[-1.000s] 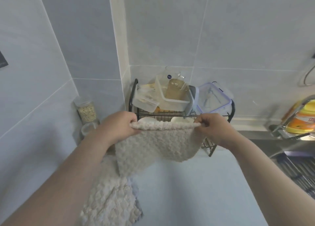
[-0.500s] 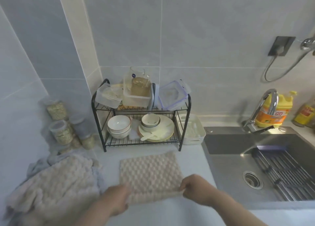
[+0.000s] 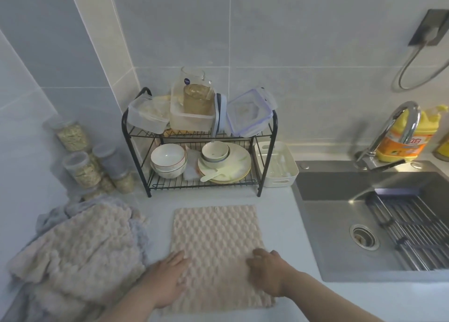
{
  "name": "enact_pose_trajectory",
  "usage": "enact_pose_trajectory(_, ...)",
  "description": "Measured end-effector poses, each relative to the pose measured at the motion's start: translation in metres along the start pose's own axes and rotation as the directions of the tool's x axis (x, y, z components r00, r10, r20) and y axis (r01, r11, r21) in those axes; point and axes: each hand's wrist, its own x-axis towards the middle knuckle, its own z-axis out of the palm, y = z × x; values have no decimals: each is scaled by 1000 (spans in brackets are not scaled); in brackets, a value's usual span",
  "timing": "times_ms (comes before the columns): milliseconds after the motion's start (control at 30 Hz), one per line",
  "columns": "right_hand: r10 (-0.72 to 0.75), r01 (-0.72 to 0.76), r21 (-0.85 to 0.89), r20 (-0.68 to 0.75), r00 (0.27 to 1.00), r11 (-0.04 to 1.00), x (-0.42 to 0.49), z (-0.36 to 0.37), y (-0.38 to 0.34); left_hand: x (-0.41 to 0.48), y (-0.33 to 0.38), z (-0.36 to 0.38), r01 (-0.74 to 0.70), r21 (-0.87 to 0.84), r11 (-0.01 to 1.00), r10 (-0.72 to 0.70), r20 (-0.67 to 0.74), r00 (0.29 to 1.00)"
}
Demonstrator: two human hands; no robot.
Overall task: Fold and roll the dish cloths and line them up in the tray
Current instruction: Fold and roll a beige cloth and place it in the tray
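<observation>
Dish cloth (image 3: 215, 234) lies flat on the desk (image 3: 155, 202), in front of the rack (image 3: 167, 184). Left hand (image 3: 167, 280) presses it, fingers straight. Right hand (image 3: 267, 272) rests on it with fingers bent (grip unclear, blurred). Smooth outward and match the edges before folding. Tray (image 3: 277, 175) stands beside the rack.

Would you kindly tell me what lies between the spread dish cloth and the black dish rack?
Nothing but bare countertop separates the spread dish cloth from the black dish rack, seen in the head view.
</observation>
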Motion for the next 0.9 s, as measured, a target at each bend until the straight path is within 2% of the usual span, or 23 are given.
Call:
enact_pose_trajectory(133,25,-25,16,-17,1000,1000,5,-22,-4,23,-19,-11,-29,15,999,29,24,999)
enact_pose_trajectory(233,59,-49,147,-60,996,988,5,-36,-10,39,-29,-23,-82,10,997,82,16,997)
enact_pose_trajectory(333,112,-55,315,-164,980,947,13,-60,-13,61,-40,-43,-126,-79,989,111,-162,980)
enact_pose_trajectory(400,229,-103,389,-294,928,916,24,-81,-12,84,-51,-59,-125,-160,979,79,-265,961)
enact_pose_trajectory(467,311,-146,403,-383,870,903,46,-96,-6,115,-62,-73,-120,-198,973,62,-277,959)
enact_pose_trajectory(600,441,-290,407,-350,827,866,81,-112,0,163,-63,-90,-67,-126,990,40,-203,978)
enact_pose_trajectory(700,486,-363,368,-334,808,856,90,-116,-1,181,-60,-84,-14,-62,998,0,-216,976)
enact_pose_trajectory(800,465,-319,398,-355,811,860,89,-120,0,183,-56,-87,42,-158,987,-81,-249,965)
enact_pose_trajectory(900,426,-220,467,-398,813,856,80,-122,-3,177,-56,-93,29,-240,970,-88,-239,967)
